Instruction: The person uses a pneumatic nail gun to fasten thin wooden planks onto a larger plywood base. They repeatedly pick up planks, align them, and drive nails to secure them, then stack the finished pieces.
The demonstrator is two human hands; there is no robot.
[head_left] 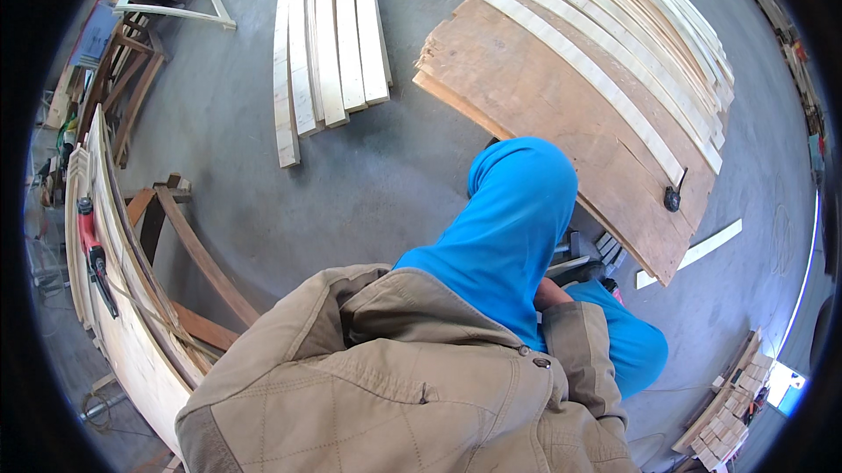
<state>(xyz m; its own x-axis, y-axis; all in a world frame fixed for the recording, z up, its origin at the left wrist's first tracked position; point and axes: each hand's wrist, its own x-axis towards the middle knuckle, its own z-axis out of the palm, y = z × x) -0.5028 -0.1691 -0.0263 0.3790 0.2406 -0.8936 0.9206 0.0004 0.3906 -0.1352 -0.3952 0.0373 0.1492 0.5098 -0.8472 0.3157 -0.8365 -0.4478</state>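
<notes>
My right hand (550, 295) shows only in part, between my blue-trousered legs, at the end of a tan sleeve. Its fingers are hidden behind my raised knee, so what they hold, if anything, cannot be seen. Just past it are a dark object with a red-pink part (614, 291) and some short grey strips (608, 248), low by the sheet's near edge. My left hand is out of view. Ahead of my knee lies a brown plywood sheet (544, 78) with long pale wood strips (605, 13) across it. A black tape measure (673, 199) sits at one strip's near end.
More pale boards (326, 43) lie on the grey floor ahead. At left, a red and black power tool (90, 241) rests on stacked plywood (132, 333) beside brown timber supports (206, 254). A loose strip (693, 251) and stacked wood blocks (728, 403) are at right.
</notes>
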